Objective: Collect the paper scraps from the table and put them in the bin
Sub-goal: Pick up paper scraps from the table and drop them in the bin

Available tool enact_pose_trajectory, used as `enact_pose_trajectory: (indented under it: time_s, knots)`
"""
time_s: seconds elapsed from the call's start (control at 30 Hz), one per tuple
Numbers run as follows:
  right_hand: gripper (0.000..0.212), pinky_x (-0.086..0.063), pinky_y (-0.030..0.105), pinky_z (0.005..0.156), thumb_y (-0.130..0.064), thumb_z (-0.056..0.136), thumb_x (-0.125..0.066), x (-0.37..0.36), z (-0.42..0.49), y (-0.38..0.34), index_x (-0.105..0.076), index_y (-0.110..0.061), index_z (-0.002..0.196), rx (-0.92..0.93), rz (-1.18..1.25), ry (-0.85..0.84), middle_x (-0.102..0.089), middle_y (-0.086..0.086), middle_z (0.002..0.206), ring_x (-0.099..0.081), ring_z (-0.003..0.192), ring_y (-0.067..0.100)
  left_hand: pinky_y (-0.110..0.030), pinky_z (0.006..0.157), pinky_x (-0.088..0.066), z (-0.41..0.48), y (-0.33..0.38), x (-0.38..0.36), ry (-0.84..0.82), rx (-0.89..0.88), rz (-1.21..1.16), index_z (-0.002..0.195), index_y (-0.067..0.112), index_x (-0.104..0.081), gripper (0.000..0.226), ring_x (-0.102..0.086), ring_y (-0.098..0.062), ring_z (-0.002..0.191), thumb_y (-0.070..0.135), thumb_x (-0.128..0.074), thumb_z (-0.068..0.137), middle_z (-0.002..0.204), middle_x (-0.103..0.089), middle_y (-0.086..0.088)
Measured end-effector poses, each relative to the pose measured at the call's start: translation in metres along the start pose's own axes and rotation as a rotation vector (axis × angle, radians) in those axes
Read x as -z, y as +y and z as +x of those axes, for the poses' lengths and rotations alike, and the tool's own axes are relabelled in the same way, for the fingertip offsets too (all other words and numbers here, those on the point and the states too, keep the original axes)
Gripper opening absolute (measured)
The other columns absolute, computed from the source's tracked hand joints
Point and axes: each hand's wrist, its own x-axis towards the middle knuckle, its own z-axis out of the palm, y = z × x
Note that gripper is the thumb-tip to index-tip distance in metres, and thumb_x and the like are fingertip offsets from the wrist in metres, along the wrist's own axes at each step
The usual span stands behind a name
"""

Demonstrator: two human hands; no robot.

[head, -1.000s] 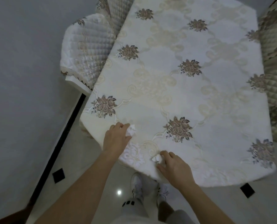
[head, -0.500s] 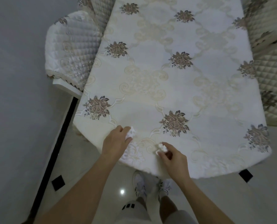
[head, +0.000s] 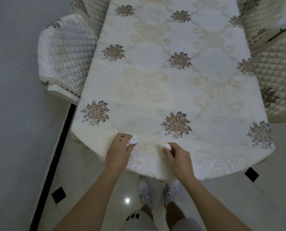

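Paper scraps (head: 133, 140) are being held at the near edge of the cloth-covered bench (head: 155, 104), one in each hand: the left hand (head: 118, 152) is curling its fingers round the larger crumpled wad (head: 132, 141), and the right hand (head: 178, 157) is pinching the smaller pale scrap (head: 167, 145) at its fingertips. Both are looking feather-light, soft and crushable, so closing round the whole lump is probably serving better than tugging a corner, which could tear. No bin is showing in view, so its contents cannot be told.

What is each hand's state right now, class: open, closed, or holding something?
Left hand: closed, pinching the crumpled scrap.
Right hand: closed, pinching the small scrap.
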Motion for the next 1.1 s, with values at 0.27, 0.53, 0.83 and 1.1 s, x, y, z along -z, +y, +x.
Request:
enact_pose_trajectory:
  time_s: [0.27,0.53,0.83,1.1]
  knots:
    - [0.017,-0.039,0.005,0.069,-0.028,0.09,-0.07,0.034,0.015,-0.041,-0.072,-0.024,0.106,0.136,0.183,0.066,-0.058,-0.007,0.095,-0.057,0.084,0.0,-0.014,0.062,-0.043,0.008,0.064,0.037,0.078,0.091,-0.291,0.103,0.021,-0.069,0.02,-0.059,-0.006,0.071,0.034,-0.071,0.088,0.081,-0.063,0.017]
    - [0.013,-0.044,0.007,0.063,-0.037,0.09,-0.068,0.09,0.026,-0.092,-0.071,-0.029,0.1,0.217,0.265,0.142,-0.07,-0.016,0.079,-0.063,0.076,-0.006,-0.013,0.057,-0.043,0.023,0.122,0.067,0.088,0.058,-0.421,0.097,0.029,-0.068,0.014,-0.057,-0.004,0.066,0.041,-0.065,0.091,0.084,-0.065,0.011]
    - [0.006,-0.048,0.017,0.061,-0.036,0.089,-0.07,0.143,0.03,-0.113,-0.073,-0.031,0.089,0.309,0.266,0.269,-0.07,-0.013,0.078,-0.063,0.071,0.002,-0.013,0.056,-0.041,0.047,0.178,0.077,0.128,-0.055,-0.413,0.093,0.037,-0.065,0.004,-0.053,-0.002,0.066,0.04,-0.064,0.092,0.082,-0.064,0.013]
    - [0.006,-0.042,0.011,0.059,-0.039,0.091,-0.067,0.178,0.01,-0.092,-0.069,-0.037,0.086,0.23,0.217,0.471,-0.067,-0.017,0.077,-0.061,0.073,0.002,-0.016,0.056,-0.041,0.059,0.209,0.057,0.003,-0.212,-0.433,0.092,0.03,-0.068,0.011,-0.054,-0.008,0.064,0.041,-0.065,0.091,0.082,-0.066,0.01]
